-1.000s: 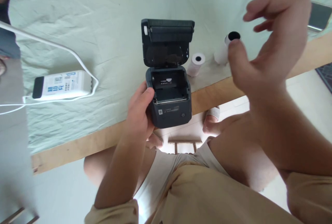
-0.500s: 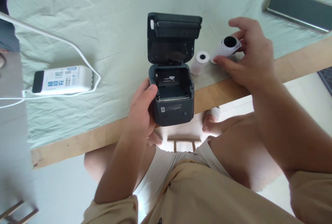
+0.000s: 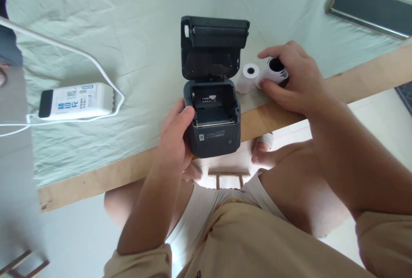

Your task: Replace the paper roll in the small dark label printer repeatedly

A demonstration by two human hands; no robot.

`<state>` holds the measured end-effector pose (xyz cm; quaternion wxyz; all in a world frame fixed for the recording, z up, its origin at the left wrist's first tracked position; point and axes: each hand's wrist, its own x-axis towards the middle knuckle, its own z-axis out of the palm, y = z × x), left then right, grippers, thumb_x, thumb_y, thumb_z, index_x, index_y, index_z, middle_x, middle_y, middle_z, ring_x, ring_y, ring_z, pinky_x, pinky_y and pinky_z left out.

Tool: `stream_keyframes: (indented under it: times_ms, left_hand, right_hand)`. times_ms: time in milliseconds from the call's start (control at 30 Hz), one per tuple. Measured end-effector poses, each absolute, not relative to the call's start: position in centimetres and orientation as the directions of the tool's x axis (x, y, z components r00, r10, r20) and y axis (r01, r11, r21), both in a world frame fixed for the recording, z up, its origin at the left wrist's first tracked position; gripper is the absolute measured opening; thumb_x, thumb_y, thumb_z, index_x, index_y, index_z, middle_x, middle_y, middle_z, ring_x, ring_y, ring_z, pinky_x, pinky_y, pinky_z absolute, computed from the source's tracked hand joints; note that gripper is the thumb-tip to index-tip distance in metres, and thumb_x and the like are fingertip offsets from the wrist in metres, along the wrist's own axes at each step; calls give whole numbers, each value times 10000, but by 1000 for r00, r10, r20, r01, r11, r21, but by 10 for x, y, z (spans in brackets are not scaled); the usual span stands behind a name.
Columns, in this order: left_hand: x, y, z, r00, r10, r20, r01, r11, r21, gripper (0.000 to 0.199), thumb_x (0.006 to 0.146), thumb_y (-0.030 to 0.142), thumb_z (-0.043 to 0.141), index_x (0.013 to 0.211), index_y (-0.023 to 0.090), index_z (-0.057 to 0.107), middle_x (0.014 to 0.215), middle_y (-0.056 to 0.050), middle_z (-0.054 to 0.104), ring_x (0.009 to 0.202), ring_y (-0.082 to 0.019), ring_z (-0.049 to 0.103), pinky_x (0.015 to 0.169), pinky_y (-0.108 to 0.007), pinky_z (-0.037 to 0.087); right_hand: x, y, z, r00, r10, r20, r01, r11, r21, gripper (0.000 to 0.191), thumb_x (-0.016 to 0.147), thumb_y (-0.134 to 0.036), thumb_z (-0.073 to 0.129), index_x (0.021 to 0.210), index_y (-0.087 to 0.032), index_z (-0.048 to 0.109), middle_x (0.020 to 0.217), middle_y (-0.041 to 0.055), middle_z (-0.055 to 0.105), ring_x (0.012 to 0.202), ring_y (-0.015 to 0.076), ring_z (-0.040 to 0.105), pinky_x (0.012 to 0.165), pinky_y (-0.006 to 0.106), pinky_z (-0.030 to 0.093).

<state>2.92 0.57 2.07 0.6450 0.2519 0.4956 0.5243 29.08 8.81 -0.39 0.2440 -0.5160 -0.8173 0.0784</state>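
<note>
My left hand [image 3: 177, 132] grips the left side of a dark grey label printer [image 3: 215, 140], thumb on its rim. The printer's lid [image 3: 212, 48] is flipped up, and no roll sits in the bay below. To the right, a small white paper roll [image 3: 247, 81] with a narrow dark core stands on the cloth. Beside it is a wider white paper roll [image 3: 266, 74] with a large black core and a loose outer edge. My right hand [image 3: 298, 76] is closed around this wider roll, its thumb in front; the other fingers are partly hidden behind it.
A white power bank [image 3: 80, 101] with a white cable [image 3: 83, 50] lies at the left. A dark phone [image 3: 370, 10] rests at the upper right. Green cloth [image 3: 138, 46] covers the table, whose bare wooden edge [image 3: 96, 175] runs in front of my knees.
My right hand has moved left and slightly nearer to me, bringing the wider roll close to the small one. My left hand and the printer have hardly moved.
</note>
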Motion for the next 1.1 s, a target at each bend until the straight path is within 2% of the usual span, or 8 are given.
stream_keyframes:
  times_ms: [133,300,433,600,733,800,967,1100]
  left_hand:
    - [30,5,23,-21,927,-374,-417,332,846,218,892,399,724,983,201,728,876,-10,763,715,-165,738,614,-269,622]
    - [29,5,22,-12,925,-379,-446,334,830,196,892,382,727,959,198,735,847,1,764,687,-158,741,584,-252,614]
    - [29,6,20,-25,925,-379,-449,328,831,217,865,397,748,968,205,746,871,-4,774,715,-174,748,599,-266,613]
    - [30,6,19,-59,915,-399,-422,339,841,202,855,394,742,946,215,735,844,-5,757,712,-179,727,604,-277,593]
    - [30,5,20,-69,914,-399,-420,336,843,195,857,386,738,949,213,730,852,-6,750,727,-177,724,624,-276,590]
    - [30,5,21,-69,916,-396,-422,333,843,204,858,389,737,959,212,730,861,-7,751,729,-175,723,624,-274,588]
    - [30,5,21,-60,918,-392,-434,330,838,204,859,383,747,947,199,731,851,-8,746,726,-157,717,645,-260,596]
    - [31,6,22,-53,921,-386,-434,326,840,195,860,374,740,948,200,744,866,-14,754,746,-165,725,657,-266,607]
  right_hand:
    - [292,88,-4,-364,870,333,791,477,-384,510,837,-200,648,1318,-351,568,1059,58,669,1011,276,684,923,481,601]
    - [294,87,-5,-279,909,311,769,405,-495,588,837,-305,738,1369,-380,499,1129,39,715,929,257,689,872,469,618]
    - [294,88,-6,-290,884,367,767,444,-463,384,827,-326,766,1170,-344,595,1119,63,722,988,283,686,868,473,606]
    - [291,89,-6,-322,825,465,737,527,-423,397,880,-330,728,1257,-333,606,1285,96,701,1185,302,669,1016,512,575]
    - [290,90,-5,-280,852,442,778,471,-415,101,973,-393,630,1047,-355,687,1233,65,696,1173,285,673,1049,520,567]
    - [294,90,-5,-259,882,394,794,427,-433,127,981,-353,592,1026,-350,711,1223,64,699,1162,284,683,1055,518,569]
    - [309,94,-5,-336,906,259,796,420,-437,519,800,-119,582,1260,-319,715,1390,108,660,1279,322,663,1139,572,517]
    - [317,97,-7,-318,911,263,842,399,-362,424,811,-226,654,1223,-294,722,1380,148,650,1258,359,663,1081,604,535]
